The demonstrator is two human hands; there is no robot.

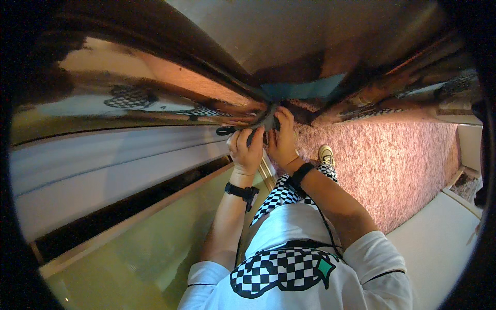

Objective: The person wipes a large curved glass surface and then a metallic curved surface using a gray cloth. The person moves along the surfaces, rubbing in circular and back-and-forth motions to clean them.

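Observation:
Close together at the center, both hands are on a dark grey, strap-like item [267, 123], whose exact kind I cannot make out. A black loop [226, 131] sticks out from it on the left. My left hand [247, 149] pinches its lower part between thumb and fingers. Curled around the right side of the same item is my right hand [283, 135], fingertips up. The hands hide part of it. Just beyond them, glossy dark panels [286, 42] meet, mirroring the checkered clothing.
White ledge-like surfaces [116, 162] run along the left, above a dark gap and a greenish glossy panel [155, 240]. Pinkish carpet [379, 166] covers the floor at right, with my shoe [326, 155] on it. A white surface [434, 240] stands at lower right.

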